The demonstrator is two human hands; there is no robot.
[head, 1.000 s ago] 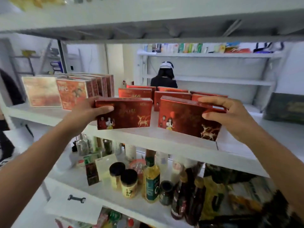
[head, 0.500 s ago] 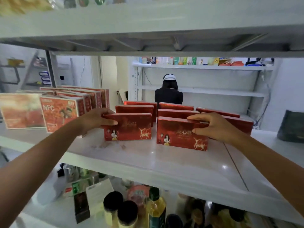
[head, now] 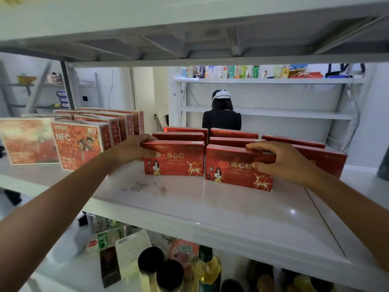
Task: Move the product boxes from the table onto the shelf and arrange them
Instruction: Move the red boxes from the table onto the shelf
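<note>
My left hand (head: 130, 150) grips the left box (head: 179, 163) by its left end, fingers curled over the top edge and thumb pressed on the front face. My right hand (head: 280, 163) grips the right box (head: 231, 167) at its upper right corner the same way, fingers over the top and thumb on the front. Both boxes stand upright on the shelf (head: 210, 207), fronts toward me, side by side with their near ends just about touching; the right box sits a little closer to me than the left one. Right behind them stand more red boxes (head: 233, 133) of the same kind, in rows running back, and one more stands past my right hand. Off to the left on the same shelf, the NFC boxes (head: 77, 144) stand in rows of their own, apart from the red ones. On the level below I see a bottle (head: 207, 268) of yellow liquid and two dark-lidded jars (head: 150, 258). Beyond the shelf a person (head: 222, 119) in black stands with their back to me.
</note>
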